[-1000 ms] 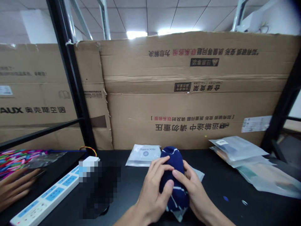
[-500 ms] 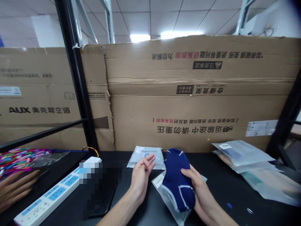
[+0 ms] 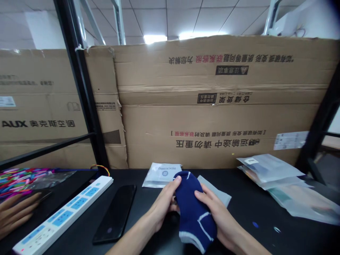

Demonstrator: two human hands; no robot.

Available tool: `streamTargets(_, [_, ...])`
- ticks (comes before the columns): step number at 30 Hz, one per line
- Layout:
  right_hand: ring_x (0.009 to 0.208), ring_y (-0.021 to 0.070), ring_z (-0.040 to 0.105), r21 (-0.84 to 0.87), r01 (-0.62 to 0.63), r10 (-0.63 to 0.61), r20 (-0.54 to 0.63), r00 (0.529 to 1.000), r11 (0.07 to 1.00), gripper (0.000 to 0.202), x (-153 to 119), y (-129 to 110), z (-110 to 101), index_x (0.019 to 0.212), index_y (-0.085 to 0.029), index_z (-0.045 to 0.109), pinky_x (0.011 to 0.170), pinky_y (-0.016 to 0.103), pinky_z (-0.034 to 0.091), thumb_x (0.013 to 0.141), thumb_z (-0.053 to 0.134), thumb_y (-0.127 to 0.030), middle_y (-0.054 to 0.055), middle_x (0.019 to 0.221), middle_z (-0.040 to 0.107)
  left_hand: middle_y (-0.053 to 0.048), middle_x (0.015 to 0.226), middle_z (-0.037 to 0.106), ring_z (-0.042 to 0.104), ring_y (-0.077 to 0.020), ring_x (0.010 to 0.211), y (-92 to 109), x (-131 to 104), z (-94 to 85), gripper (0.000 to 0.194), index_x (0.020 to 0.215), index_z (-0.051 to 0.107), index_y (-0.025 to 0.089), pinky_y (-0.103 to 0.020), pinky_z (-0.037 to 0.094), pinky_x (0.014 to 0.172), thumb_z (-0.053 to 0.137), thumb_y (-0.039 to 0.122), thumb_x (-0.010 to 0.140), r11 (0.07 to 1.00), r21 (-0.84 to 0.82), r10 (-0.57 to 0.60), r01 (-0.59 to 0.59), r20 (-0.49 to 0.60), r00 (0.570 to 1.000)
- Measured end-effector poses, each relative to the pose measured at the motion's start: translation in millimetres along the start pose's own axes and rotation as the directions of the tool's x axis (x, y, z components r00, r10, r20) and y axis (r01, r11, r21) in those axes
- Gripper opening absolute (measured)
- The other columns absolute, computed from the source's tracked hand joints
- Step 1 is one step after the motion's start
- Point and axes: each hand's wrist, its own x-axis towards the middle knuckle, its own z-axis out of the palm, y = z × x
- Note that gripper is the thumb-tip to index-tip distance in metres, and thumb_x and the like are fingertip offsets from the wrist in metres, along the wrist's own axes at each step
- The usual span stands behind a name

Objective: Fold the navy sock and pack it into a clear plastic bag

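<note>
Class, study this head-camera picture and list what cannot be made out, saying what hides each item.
1. Contents of the frosted plastic bags at right: hidden by the cloudy film.
2. Clear bag under the navy blue sock with white stripes: mostly covered by the sock and right hand.
3. Left hand palm: turned away.
4. Another person's hand: cut off by the left edge.

Knitted cloth sock (image 3: 195,212) (matt), glossy phone (image 3: 115,212)

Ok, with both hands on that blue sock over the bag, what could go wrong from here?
The navy sock hides most of the clear bag under it, so the left hand or right hand might crumple the bag. The phone lies near the left forearm; a sweep could knock it.
</note>
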Motion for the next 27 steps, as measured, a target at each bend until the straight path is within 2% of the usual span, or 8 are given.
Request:
streamTargets(5, [0.095,0.0229,0.07,-0.12,-0.016,0.028,0.1,0.995,0.993,0.051,-3.0,-4.5,0.6,0.124,-0.023,0.06,0.083,0.033,0.053,0.08,0.073,-0.046,0.006,0.104,0.073,-0.006,0.088,0.073,0.068,-0.0151,0.073,6.0,3.0,-9.8,0.048,0.103,0.067,0.017,-0.023,0.052,0.067,0.067,0.059,0.079,0.955,-0.133,-0.257,0.264,0.07,0.964])
streamTargets(11, [0.084,0.0204,0.071,-0.247,-0.046,0.083,0.142,0.986,0.968,0.046,-4.7,-3.5,4.5,0.11,-0.016,0.067,0.079,0.03,0.053,0.078,0.074,-0.049,0.006,0.092,0.075,-0.006,0.1,0.072,0.068,-0.0194,0.09,5.6,5.2,-2.1,0.053,0.117,0.062,0.02,-0.028,0.052,0.079,0.079,0.04,0.071,0.996,-0.006,0.094,-0.094,-0.035,0.995])
streamTargets(15, [0.078,0.0179,0.07,-0.231,-0.016,0.021,0.018,1.0,0.973,0.038,-11.8,-14.9,-12.3,0.11,-0.017,0.067,0.071,0.026,0.053,0.078,0.074,-0.038,0.005,0.093,0.075,-0.004,0.093,0.067,0.065,-0.0171,0.084,3.4,12.5,-6.8,0.048,0.118,0.058,0.019,-0.026,0.05,0.073,0.07,0.039,0.077,0.975,0.051,0.22,-0.215,-0.189,0.957])
streamTargets(18, [0.068,0.0185,0.069,-0.071,0.008,-0.02,-0.171,0.985,0.997,0.029,-22.2,-33.9,-44.4,0.103,-0.018,0.066,0.066,0.03,0.055,0.079,0.072,-0.032,0.004,0.086,0.075,-0.002,0.086,0.063,0.061,-0.0163,0.076,1.0,15.4,-14.7,0.028,0.102,0.061,0.017,-0.025,0.046,0.066,0.06,0.037,0.081,0.939,0.227,0.326,-0.258,-0.35,0.878])
streamTargets(20, [0.063,0.0182,0.068,-0.003,-0.001,0.0,-0.204,0.979,1.0,0.024,-27.3,-45.4,-71.0,0.099,-0.018,0.065,0.064,0.031,0.055,0.078,0.071,-0.028,0.004,0.082,0.074,-0.003,0.086,0.063,0.06,-0.0181,0.079,-1.9,10.5,-11.3,0.018,0.093,0.061,0.018,-0.028,0.046,0.07,0.055,0.033,0.085,0.841,0.427,0.461,-0.333,-0.242,0.854])
streamTargets(22, [0.06,0.0173,0.068,0.006,-0.021,0.022,-0.205,0.979,1.0,0.021,-28.2,-51.9,-95.7,0.097,-0.018,0.066,0.06,0.028,0.054,0.077,0.071,-0.021,0.003,0.078,0.074,-0.005,0.092,0.064,0.059,-0.0213,0.087,-5.5,1.0,3.0,0.017,0.092,0.062,0.02,-0.033,0.046,0.078,0.052,0.033,0.088,0.654,0.622,0.548,-0.431,0.002,0.836])
streamTargets(24, [0.056,0.0161,0.067,0.02,-0.072,0.075,-0.234,0.969,0.997,0.014,-24.6,-52.3,-113.9,0.09,-0.015,0.066,0.055,0.025,0.053,0.079,0.071,-0.023,0.004,0.07,0.072,-0.007,0.097,0.063,0.056,-0.0262,0.094,-9.4,-8.8,25.2,0.022,0.094,0.062,0.022,-0.038,0.044,0.083,0.061,0.039,0.082,0.406,0.779,0.533,-0.478,0.223,0.816])
streamTargets(27, [0.048,0.0136,0.062,0.085,-0.13,0.148,-0.258,0.955,0.988,0.029,-15.5,-46.9,-125.4,0.084,-0.012,0.066,0.049,0.022,0.051,0.085,0.068,-0.041,0.005,0.06,0.068,-0.009,0.098,0.061,0.054,-0.0305,0.095,-15.4,-16.1,57.2,0.042,0.09,0.061,0.02,-0.043,0.042,0.083,0.073,0.053,0.068,0.179,0.892,0.426,-0.414,0.31,0.85])
